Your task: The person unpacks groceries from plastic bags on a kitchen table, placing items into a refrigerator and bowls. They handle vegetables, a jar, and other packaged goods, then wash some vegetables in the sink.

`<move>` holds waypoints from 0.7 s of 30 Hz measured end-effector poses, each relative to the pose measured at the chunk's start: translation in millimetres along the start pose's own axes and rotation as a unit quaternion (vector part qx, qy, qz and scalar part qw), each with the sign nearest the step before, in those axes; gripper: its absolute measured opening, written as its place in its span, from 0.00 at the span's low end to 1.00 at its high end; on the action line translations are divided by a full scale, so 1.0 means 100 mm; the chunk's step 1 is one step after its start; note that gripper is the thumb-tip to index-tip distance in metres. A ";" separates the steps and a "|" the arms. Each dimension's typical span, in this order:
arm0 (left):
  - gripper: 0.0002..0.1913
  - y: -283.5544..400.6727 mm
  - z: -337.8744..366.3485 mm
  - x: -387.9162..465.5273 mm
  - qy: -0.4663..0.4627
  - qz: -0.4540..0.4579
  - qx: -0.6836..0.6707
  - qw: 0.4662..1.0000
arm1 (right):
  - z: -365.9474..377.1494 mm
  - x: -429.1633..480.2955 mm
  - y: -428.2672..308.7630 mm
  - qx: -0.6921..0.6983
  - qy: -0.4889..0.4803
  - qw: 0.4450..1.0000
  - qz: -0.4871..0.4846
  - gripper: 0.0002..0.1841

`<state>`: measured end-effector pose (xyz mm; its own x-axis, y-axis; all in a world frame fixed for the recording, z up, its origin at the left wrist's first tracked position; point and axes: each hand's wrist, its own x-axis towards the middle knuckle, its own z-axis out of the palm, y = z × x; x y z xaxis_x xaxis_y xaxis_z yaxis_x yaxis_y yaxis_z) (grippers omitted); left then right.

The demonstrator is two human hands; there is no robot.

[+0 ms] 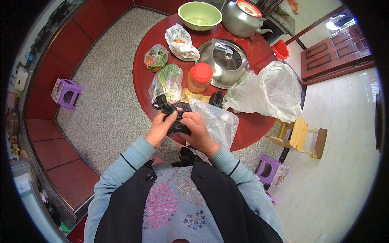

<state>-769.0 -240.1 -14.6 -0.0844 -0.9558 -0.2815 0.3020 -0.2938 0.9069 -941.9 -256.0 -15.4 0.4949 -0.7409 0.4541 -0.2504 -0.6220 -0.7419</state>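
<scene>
A crinkled black bundle (179,123), seemingly a plastic bag gathered at the top, is held between both hands at the near edge of a round red table (253,129). My left hand (160,127) pinches its gathered upper end, the thumb on top. From the other side, the bent fingers of my right hand (197,129) grip the bundle. What is inside cannot be seen. A clear plastic bag (220,121) lies just right of my right hand. Beyond it is another crumpled black piece (216,98).
A jar with a red lid (202,73), a steel pan lid (215,71), bagged greens (167,80), bagged peppers (156,57), a white bag (182,42), a green basin (200,18), a kettle (243,19) and a large translucent bag (264,92) crowd the table. Stools (272,170) stand nearby.
</scene>
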 end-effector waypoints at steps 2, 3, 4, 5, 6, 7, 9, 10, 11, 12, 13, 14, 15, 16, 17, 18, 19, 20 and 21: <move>0.16 -0.07 -0.13 0.03 0.031 -0.023 -0.001 0.999 | 0.01 -0.06 -0.02 0.024 -0.019 0.999 -0.011 0.29; 0.15 -0.08 -0.15 0.03 0.053 -0.009 -0.028 0.998 | 0.02 -0.15 -0.02 0.018 -0.009 1.000 0.015 0.29; 0.14 -0.08 -0.18 0.02 0.062 0.004 -0.012 0.998 | 0.04 -0.26 -0.02 0.012 0.000 0.999 0.041 0.29; 0.14 -0.09 -0.22 0.02 0.069 0.017 0.004 0.997 | 0.05 -0.39 0.01 0.006 0.010 0.998 0.067 0.29; 0.14 -0.12 -0.25 0.02 0.074 0.025 0.023 0.997 | 0.06 -0.61 0.14 -0.024 0.018 0.995 0.092 0.25; 0.14 -0.17 -0.29 0.01 0.079 0.032 0.042 0.995 | 0.03 -0.82 0.20 -0.052 -0.048 0.988 0.138 0.23; 0.13 -0.30 -0.44 0.04 0.094 0.063 0.094 0.989 | -0.04 -1.20 0.26 -0.105 -0.178 0.953 0.222 0.19; 0.13 -0.39 -0.55 0.07 0.102 0.087 0.128 0.983 | -0.01 -1.39 0.31 -0.132 -0.177 0.947 0.233 0.17; 0.13 -0.44 -0.60 0.09 0.112 0.110 0.161 0.974 | 0.03 -1.58 0.38 -0.159 -0.176 0.940 0.244 0.15; 0.14 -0.29 -0.53 0.07 0.118 0.115 0.178 0.970 | 0.04 -1.70 0.41 -0.186 -0.173 0.933 0.257 0.14; 0.14 -0.21 -0.51 0.05 0.125 0.094 0.149 0.976 | 0.00 -1.66 0.40 -0.269 -0.122 0.924 0.243 0.14; 0.14 -0.14 -0.50 0.04 0.133 0.073 0.119 0.981 | -0.05 -1.61 0.41 -0.349 -0.069 0.906 0.227 0.13; 0.15 -0.11 -0.50 0.01 0.145 0.052 0.089 0.984 | -0.10 -1.54 0.43 -0.425 -0.018 0.881 0.207 0.13; 0.16 -0.08 -0.49 0.03 0.164 0.070 0.092 0.980 | -0.10 -1.52 0.50 -0.409 -0.021 0.887 0.213 0.14; 0.17 -0.08 -0.49 0.02 0.169 0.073 0.054 0.981 | -0.09 -1.51 0.60 -0.393 -0.025 0.893 0.217 0.15; 0.17 -0.08 -0.50 0.04 0.171 0.078 0.020 0.982 | -0.05 -1.50 0.71 -0.375 -0.024 0.900 0.222 0.15; 0.17 -0.02 -0.51 0.05 0.175 0.086 -0.013 0.981 | 0.03 -1.49 0.83 -0.366 -0.027 0.895 0.254 0.16; 0.18 0.01 -0.49 0.06 0.195 0.077 -0.066 0.976 | 0.11 -1.48 0.94 -0.355 -0.030 0.890 0.284 0.16; 0.18 0.03 -0.53 0.06 0.197 0.080 -0.094 0.973 | 0.19 -1.44 1.02 -0.341 -0.036 0.886 0.312 0.17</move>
<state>-717.8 -246.6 -30.1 0.3368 -0.9011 -0.2731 0.4531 -0.0992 0.8859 -1023.0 -208.2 -166.2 0.1279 -0.9917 0.0102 -0.9268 -0.1232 -0.3549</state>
